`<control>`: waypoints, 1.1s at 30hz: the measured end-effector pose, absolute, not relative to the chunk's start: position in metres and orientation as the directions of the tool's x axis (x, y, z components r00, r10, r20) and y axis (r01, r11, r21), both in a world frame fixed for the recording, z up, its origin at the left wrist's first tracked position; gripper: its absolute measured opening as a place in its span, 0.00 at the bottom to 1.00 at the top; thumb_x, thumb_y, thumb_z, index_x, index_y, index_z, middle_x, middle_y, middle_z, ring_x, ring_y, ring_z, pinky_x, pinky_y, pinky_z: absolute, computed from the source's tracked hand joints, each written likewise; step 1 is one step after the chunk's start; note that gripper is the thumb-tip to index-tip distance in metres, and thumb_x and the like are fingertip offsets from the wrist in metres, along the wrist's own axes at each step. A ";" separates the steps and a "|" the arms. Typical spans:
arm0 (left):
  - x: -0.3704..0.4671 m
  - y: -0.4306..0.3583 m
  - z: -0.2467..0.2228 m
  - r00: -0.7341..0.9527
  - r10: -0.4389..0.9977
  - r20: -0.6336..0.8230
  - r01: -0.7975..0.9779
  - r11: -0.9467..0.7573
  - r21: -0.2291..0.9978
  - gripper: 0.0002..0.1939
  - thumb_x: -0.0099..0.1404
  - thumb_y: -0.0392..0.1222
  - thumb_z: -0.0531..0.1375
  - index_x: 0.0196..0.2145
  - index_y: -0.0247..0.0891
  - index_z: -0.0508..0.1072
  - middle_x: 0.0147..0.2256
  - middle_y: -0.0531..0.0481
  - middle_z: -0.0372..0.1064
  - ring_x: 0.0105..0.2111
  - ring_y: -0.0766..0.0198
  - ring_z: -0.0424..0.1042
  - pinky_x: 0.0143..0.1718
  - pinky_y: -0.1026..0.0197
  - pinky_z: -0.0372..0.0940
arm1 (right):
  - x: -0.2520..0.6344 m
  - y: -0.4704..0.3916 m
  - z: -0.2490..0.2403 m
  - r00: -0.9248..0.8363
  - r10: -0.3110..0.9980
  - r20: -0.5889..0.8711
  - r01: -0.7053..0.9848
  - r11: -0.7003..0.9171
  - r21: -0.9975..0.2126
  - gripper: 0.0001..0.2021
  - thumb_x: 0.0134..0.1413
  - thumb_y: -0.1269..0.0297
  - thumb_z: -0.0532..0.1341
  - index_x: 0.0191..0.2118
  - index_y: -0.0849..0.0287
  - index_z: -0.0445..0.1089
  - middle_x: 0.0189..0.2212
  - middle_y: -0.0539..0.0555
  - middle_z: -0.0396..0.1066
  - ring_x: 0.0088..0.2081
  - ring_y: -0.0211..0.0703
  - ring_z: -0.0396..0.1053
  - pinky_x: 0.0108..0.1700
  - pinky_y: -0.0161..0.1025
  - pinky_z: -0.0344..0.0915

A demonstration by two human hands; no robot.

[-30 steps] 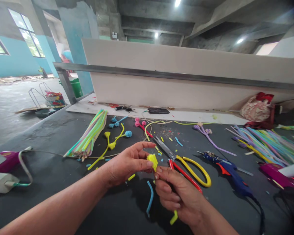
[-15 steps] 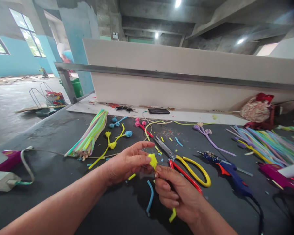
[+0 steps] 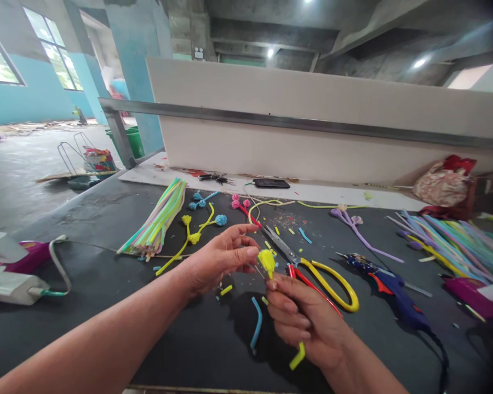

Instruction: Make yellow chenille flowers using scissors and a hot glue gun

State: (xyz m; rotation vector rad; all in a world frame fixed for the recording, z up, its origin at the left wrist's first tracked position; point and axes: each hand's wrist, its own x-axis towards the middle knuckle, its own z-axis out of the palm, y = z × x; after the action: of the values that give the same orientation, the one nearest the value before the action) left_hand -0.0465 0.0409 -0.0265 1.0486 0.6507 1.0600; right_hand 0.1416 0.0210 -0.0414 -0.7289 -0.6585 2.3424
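Observation:
My right hand (image 3: 302, 317) pinches the short stem of a yellow pipe-cleaner flower (image 3: 267, 261), whose bunched head stands up above the thumb. A bent yellow end pokes out below the same hand. Just left of the flower, my left hand (image 3: 225, 254) has its fingers curved and apart, not touching the yellow head. A thin line, maybe a wire, shows between the two hands. Behind my right hand lie scissors (image 3: 290, 251) with one yellow and one red handle. A cut blue pipe-cleaner piece (image 3: 256, 325) rests on the dark table below the hands.
A pipe-cleaner bundle (image 3: 158, 221) lies left, another (image 3: 456, 241) right. Finished-looking yellow (image 3: 189, 236), blue (image 3: 201, 200) and purple (image 3: 349, 219) sprigs lie across the table. A blue glue gun (image 3: 398, 298) with a cord lies right; a phone (image 3: 271, 183) lies at the back.
My left fingers have come off the yellow flower, which they were touching before. The right hand still holds its stem. The whole view has shifted slightly.

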 end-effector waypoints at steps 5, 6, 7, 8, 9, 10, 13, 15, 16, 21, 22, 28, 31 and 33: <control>-0.060 0.048 -0.021 0.184 0.978 0.099 -0.318 -0.036 0.947 0.15 0.56 0.44 0.62 0.41 0.38 0.70 0.33 0.52 0.63 0.30 0.70 0.64 0.35 0.63 0.62 | 0.147 0.023 -0.042 -0.754 0.614 -0.231 -0.416 -0.719 -0.557 0.06 0.53 0.68 0.61 0.27 0.61 0.65 0.14 0.41 0.54 0.13 0.24 0.37 0.11 0.22 0.42; -0.064 0.050 -0.021 0.181 0.977 0.109 -0.230 -0.066 0.971 0.12 0.56 0.43 0.62 0.39 0.37 0.71 0.31 0.53 0.64 0.28 0.71 0.63 0.33 0.64 0.60 | 0.147 0.023 -0.041 -0.765 0.608 -0.212 -0.418 -0.719 -0.555 0.06 0.53 0.68 0.61 0.27 0.61 0.64 0.14 0.41 0.54 0.13 0.24 0.37 0.11 0.22 0.42; -0.067 0.052 -0.020 0.194 0.974 0.116 -0.118 -0.094 0.989 0.10 0.56 0.42 0.62 0.36 0.36 0.71 0.29 0.54 0.64 0.26 0.72 0.62 0.31 0.66 0.59 | 0.147 0.023 -0.040 -0.770 0.606 -0.197 -0.420 -0.715 -0.558 0.07 0.53 0.68 0.61 0.27 0.60 0.64 0.14 0.41 0.53 0.13 0.24 0.36 0.11 0.22 0.43; -0.070 0.053 -0.020 0.230 0.966 0.115 0.007 -0.120 0.993 0.08 0.56 0.41 0.61 0.33 0.35 0.71 0.27 0.55 0.63 0.25 0.72 0.61 0.29 0.66 0.57 | 0.148 0.022 -0.040 -0.772 0.608 -0.186 -0.422 -0.708 -0.566 0.07 0.53 0.67 0.61 0.26 0.60 0.64 0.13 0.40 0.52 0.13 0.24 0.36 0.11 0.22 0.44; -0.073 0.054 -0.019 0.276 0.955 0.108 0.129 -0.148 0.981 0.06 0.56 0.40 0.60 0.31 0.34 0.72 0.25 0.55 0.63 0.25 0.71 0.61 0.28 0.67 0.57 | 0.149 0.023 -0.039 -0.767 0.618 -0.174 -0.430 -0.696 -0.576 0.07 0.53 0.67 0.62 0.27 0.60 0.64 0.13 0.40 0.51 0.12 0.24 0.36 0.11 0.22 0.44; -0.076 0.055 -0.017 0.328 0.940 0.099 0.238 -0.183 0.954 0.05 0.55 0.39 0.60 0.30 0.34 0.72 0.24 0.55 0.64 0.25 0.71 0.61 0.28 0.67 0.56 | 0.150 0.023 -0.038 -0.756 0.635 -0.160 -0.444 -0.676 -0.588 0.07 0.53 0.67 0.62 0.27 0.60 0.65 0.13 0.40 0.50 0.12 0.24 0.35 0.11 0.21 0.44; -0.083 0.055 -0.014 0.451 0.892 0.037 0.480 -0.278 0.832 0.05 0.53 0.35 0.58 0.29 0.34 0.73 0.25 0.55 0.67 0.26 0.70 0.63 0.28 0.68 0.57 | 0.154 0.027 -0.037 -0.692 0.711 -0.127 -0.504 -0.601 -0.621 0.04 0.54 0.67 0.61 0.30 0.61 0.68 0.13 0.40 0.49 0.13 0.24 0.36 0.11 0.21 0.44; -0.085 0.055 -0.014 0.490 0.871 -0.034 0.600 -0.308 0.738 0.06 0.52 0.33 0.58 0.28 0.34 0.74 0.24 0.55 0.68 0.25 0.70 0.63 0.27 0.69 0.56 | 0.157 0.029 -0.037 -0.649 0.751 -0.126 -0.532 -0.566 -0.630 0.04 0.55 0.67 0.61 0.33 0.62 0.70 0.14 0.40 0.50 0.13 0.23 0.36 0.12 0.21 0.44; -0.085 0.054 -0.014 0.507 0.859 -0.063 0.643 -0.329 0.692 0.05 0.52 0.33 0.58 0.27 0.34 0.74 0.24 0.56 0.67 0.24 0.71 0.63 0.26 0.69 0.56 | 0.157 0.030 -0.037 -0.633 0.763 -0.132 -0.538 -0.556 -0.633 0.05 0.55 0.66 0.61 0.34 0.63 0.70 0.14 0.40 0.50 0.13 0.23 0.37 0.12 0.21 0.44; -0.075 0.049 -0.023 0.586 0.804 -0.103 0.750 -0.490 0.444 0.03 0.50 0.38 0.63 0.24 0.37 0.73 0.23 0.54 0.68 0.24 0.69 0.63 0.24 0.68 0.52 | 0.156 0.030 -0.038 -0.602 0.784 -0.151 -0.538 -0.537 -0.650 0.05 0.56 0.67 0.60 0.33 0.63 0.71 0.16 0.42 0.54 0.14 0.22 0.41 0.14 0.23 0.47; -0.073 0.048 -0.025 0.578 0.807 -0.118 0.771 -0.493 0.403 0.03 0.50 0.38 0.63 0.23 0.37 0.73 0.23 0.54 0.67 0.24 0.69 0.62 0.23 0.67 0.51 | 0.155 0.030 -0.038 -0.597 0.787 -0.154 -0.533 -0.533 -0.657 0.05 0.56 0.67 0.60 0.33 0.63 0.71 0.16 0.43 0.55 0.15 0.23 0.42 0.15 0.23 0.48; -0.065 0.046 -0.025 0.583 0.811 -0.052 0.629 -0.410 0.660 0.02 0.52 0.34 0.58 0.23 0.35 0.70 0.22 0.56 0.63 0.24 0.70 0.60 0.26 0.67 0.53 | 0.149 0.028 -0.037 -0.607 0.772 -0.187 -0.495 -0.552 -0.671 0.05 0.53 0.67 0.63 0.30 0.62 0.69 0.21 0.46 0.59 0.19 0.26 0.53 0.17 0.24 0.52; -0.064 0.044 -0.016 0.521 0.853 -0.005 0.359 -0.214 0.908 0.03 0.55 0.38 0.58 0.28 0.35 0.68 0.23 0.57 0.61 0.23 0.72 0.58 0.25 0.68 0.53 | 0.147 0.025 -0.038 -0.663 0.717 -0.214 -0.480 -0.627 -0.614 0.06 0.53 0.68 0.62 0.28 0.62 0.67 0.19 0.45 0.57 0.18 0.26 0.51 0.16 0.24 0.48; -0.064 0.041 -0.010 0.509 0.861 0.010 0.186 -0.121 0.975 0.05 0.56 0.38 0.58 0.31 0.34 0.68 0.23 0.57 0.61 0.22 0.73 0.58 0.25 0.69 0.54 | 0.146 0.023 -0.039 -0.693 0.688 -0.216 -0.475 -0.660 -0.582 0.06 0.53 0.67 0.62 0.28 0.63 0.67 0.18 0.44 0.55 0.17 0.25 0.49 0.15 0.23 0.46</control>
State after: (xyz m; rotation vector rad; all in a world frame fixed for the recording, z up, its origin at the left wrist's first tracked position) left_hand -0.0635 0.0412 -0.0105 1.6176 0.9143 0.7423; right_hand 0.1459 0.0230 -0.0386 -0.5604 -0.6524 2.3185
